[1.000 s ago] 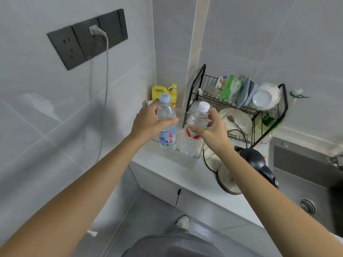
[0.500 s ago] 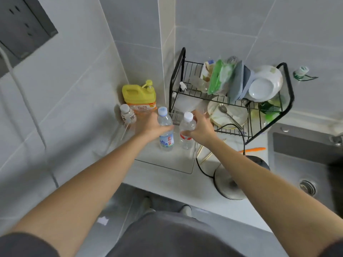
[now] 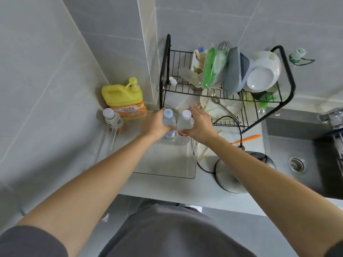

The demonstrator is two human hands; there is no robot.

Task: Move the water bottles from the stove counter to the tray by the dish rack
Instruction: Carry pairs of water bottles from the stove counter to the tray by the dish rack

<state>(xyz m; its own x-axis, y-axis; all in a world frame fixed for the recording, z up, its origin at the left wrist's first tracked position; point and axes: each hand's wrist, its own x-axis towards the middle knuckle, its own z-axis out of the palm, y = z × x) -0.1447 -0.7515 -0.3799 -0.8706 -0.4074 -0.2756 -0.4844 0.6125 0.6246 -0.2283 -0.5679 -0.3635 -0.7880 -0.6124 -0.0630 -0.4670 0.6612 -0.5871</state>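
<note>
Our left hand point(image 3: 155, 125) grips the blue-capped bottle point(image 3: 169, 125), our right hand point(image 3: 201, 125) the white-capped bottle point(image 3: 183, 127), both upright over the clear tray point(image 3: 167, 164); their labels are unreadable.

Short dark grey sleeves point(image 3: 27, 240) end above the elbows; both forearms are bare; dark grey trousers point(image 3: 176, 234) cover the legs; the hands carry no rings.

Pale grey tiled walls point(image 3: 55, 52) meet in a corner behind my white desk point(image 3: 163, 190); steel sink point(image 3: 289, 145) right of it.
</note>
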